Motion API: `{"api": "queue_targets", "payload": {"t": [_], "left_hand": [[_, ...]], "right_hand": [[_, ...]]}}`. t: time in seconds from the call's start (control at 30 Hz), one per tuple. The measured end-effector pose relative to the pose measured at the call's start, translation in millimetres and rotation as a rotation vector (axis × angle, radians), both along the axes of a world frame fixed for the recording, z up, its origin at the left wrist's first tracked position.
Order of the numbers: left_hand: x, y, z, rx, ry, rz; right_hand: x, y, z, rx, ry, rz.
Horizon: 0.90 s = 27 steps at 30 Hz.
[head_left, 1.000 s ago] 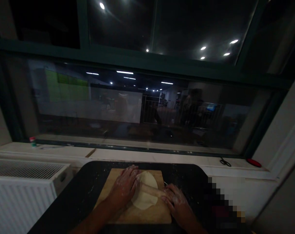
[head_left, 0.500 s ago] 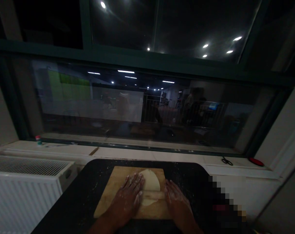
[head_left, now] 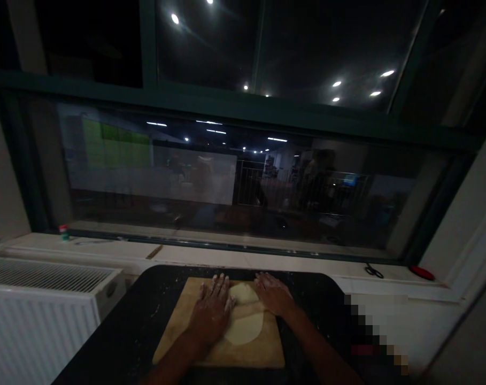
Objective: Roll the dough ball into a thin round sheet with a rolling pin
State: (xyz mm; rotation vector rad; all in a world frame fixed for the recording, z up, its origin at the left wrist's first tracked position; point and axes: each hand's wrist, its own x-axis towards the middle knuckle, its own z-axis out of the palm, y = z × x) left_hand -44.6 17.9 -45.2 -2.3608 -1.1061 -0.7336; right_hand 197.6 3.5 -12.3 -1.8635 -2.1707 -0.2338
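Note:
A pale, flat, rounded sheet of dough (head_left: 245,330) lies on a wooden board (head_left: 262,355). Across the dough runs a thin rolling pin (head_left: 247,309), its middle showing between my hands. My left hand (head_left: 213,309) rests flat over the pin's left end with fingers stretched forward, dusted with flour. Over its right end lies my right hand (head_left: 275,294), also floury, fingers extended forward and to the left. Both palms hide the pin's ends. Dough shows on the far and near sides of the pin.
The board lies on a black table (head_left: 136,321) speckled with flour. Scissors (head_left: 373,271) and a red-rimmed round object (head_left: 421,273) are on the windowsill at right. A small red-and-green container (head_left: 63,232) stands at its left end. A white radiator (head_left: 42,305) flanks the table.
Both hands have moved forward with the rolling pin, toward the far edge of the board. More dough now shows on the near side of the pin, less beyond it.

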Motion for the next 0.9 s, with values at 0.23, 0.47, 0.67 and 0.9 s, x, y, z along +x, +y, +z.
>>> {"api": "queue_targets", "payload": {"t": [0.23,0.47,0.67,0.9], "left_hand": [[5,18,-12.6,-0.036,-0.017,0.099],[0,-25,-9.6,0.115,-0.030,-0.084],[-8,-60,-17.3,0.201,-0.042,-0.154],[7,-8,-8.6,0.112,-0.057,0.047]], "right_hand": [[7,37,-8,-0.030,-0.067,0.030],[10,-42,-48,0.069,-0.045,-0.205],[16,-83,-59,0.204,0.012,-0.176],[10,6,-10,0.024,-0.147,-0.043]]}}
